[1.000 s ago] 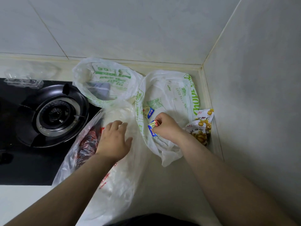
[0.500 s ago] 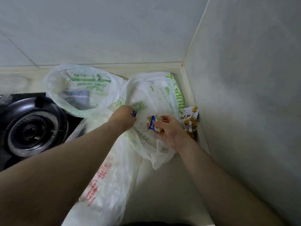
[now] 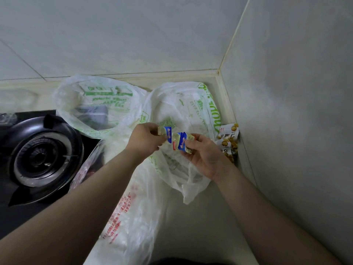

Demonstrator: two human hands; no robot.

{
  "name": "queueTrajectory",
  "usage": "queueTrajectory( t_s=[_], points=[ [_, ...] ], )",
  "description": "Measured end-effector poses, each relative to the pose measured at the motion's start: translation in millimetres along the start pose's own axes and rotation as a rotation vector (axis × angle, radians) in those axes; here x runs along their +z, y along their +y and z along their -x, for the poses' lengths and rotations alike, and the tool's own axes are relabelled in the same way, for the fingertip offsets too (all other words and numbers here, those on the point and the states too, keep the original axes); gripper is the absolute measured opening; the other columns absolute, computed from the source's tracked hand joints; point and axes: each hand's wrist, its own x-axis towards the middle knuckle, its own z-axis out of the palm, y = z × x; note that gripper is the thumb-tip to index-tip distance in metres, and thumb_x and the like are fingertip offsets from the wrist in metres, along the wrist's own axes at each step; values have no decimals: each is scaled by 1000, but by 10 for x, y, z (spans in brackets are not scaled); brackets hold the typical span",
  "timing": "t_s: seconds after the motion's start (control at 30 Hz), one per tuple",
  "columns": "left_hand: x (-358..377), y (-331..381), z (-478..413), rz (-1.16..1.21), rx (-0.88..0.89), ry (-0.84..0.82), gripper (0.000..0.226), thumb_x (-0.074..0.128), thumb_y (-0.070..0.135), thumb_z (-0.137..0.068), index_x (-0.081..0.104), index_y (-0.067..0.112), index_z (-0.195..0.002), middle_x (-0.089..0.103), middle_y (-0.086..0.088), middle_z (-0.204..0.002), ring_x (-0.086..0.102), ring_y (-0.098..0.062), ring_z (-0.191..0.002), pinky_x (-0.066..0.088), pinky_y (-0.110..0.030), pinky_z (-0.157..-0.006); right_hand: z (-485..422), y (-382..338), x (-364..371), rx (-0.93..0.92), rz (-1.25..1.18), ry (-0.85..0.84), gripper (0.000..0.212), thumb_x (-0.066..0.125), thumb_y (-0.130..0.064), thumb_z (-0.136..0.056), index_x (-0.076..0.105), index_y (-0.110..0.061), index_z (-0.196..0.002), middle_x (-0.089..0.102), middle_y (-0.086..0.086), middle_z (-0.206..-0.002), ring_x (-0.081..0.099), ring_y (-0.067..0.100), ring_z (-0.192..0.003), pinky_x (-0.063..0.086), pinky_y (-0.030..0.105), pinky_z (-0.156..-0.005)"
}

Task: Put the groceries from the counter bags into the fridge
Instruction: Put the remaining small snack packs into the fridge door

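Note:
My left hand (image 3: pixel 146 138) pinches a small blue and gold butter packet (image 3: pixel 165 131). My right hand (image 3: pixel 205 154) pinches a second, similar butter packet (image 3: pixel 180 143). Both packets are held side by side, almost touching, above a white plastic bag with green print (image 3: pixel 193 109) that lies open in the counter's corner. Another green-printed bag (image 3: pixel 95 100) sits behind to the left with a dark item inside. A clear bag with red print (image 3: pixel 131 213) lies in front, under my left forearm.
A black gas hob with a round burner (image 3: pixel 41 157) fills the left side. A snack pouch with yellow nuts printed on it (image 3: pixel 228 142) stands against the right wall. Tiled walls close in the corner at the back and right. The pale counter (image 3: pixel 210 226) runs forward.
My left hand went from the clear bag into the green-print bag and came out with a second butter packet. Both hands have risen and brought the packets together.

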Motion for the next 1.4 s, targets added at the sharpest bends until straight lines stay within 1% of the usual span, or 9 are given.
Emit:
queueTrajectory(
  t_s=[0.1,0.33,0.5,0.67,0.8,0.93,1.03,1.13,1.4],
  points=[
    [-64,10,233,165,-9,-46,18,67,4,-84,74,20,-85,71,-3,-76,62,-9,-62,55,-24,-60,103,-21,154,-31,58,-50,17,55,9,-91,56,0,-106,69,16,-95,71,22,-81,59,34,-79],
    [-297,39,688,436,38,-55,21,61,0,-90,75,13,-98,72,-17,-92,65,-17,-81,58,-26,-74,454,-27,503,-117,143,-158,15,56,10,-90,61,-1,-101,73,13,-93,72,23,-85,58,38,-89],
    [-485,92,1097,508,115,-20,16,63,17,-90,75,12,-99,71,-21,-98,65,-20,-85,55,-24,-71,734,-7,702,-143,209,-215,22,57,11,-89,60,0,-107,71,11,-91,72,19,-78,60,33,-79],
    [-619,39,1466,492,166,98,14,68,4,-85,73,5,-99,70,-24,-91,63,-23,-77,55,-26,-68,1022,106,859,-133,273,-318,24,57,13,-87,62,-3,-106,72,9,-88,71,19,-79,60,33,-79],
    [-755,-118,1783,556,94,182,21,67,16,-72,74,12,-92,71,-18,-90,64,-21,-76,54,-31,-69,1201,272,992,-65,264,-400,25,55,12,-87,61,-4,-105,73,7,-86,71,20,-80,59,36,-84],
    [-946,-336,2206,710,46,287,23,57,1,-88,73,16,-96,71,-15,-88,64,-23,-76,55,-36,-68,1366,433,1189,-13,340,-484,31,59,12,-86,63,-7,-110,73,8,-90,71,22,-82,59,38,-81],
    [-1085,-518,2549,744,61,330,23,55,-1,-88,73,15,-92,72,-15,-88,67,-23,-77,56,-37,-67,1477,569,1382,-6,450,-552,39,69,1,-70,66,-11,-108,73,10,-92,70,24,-80,54,44,-83],
    [-1208,-729,2919,773,54,406,19,53,-3,-91,67,9,-94,72,-14,-85,68,-23,-75,56,-34,-62,1615,771,1592,4,542,-610,38,69,-5,-66,69,-14,-103,73,10,-90,70,21,-77,56,38,-78],
    [-1441,-1398,4063,949,-7,687,19,63,6,-73,59,1,-92,67,-25,-79,68,-32,-69,57,-33,-56,2168,1595,2149,68,790,-733,20,61,6,-88,67,-10,-99,71,8,-86,68,16,-73,57,28,-66]
  ],
)
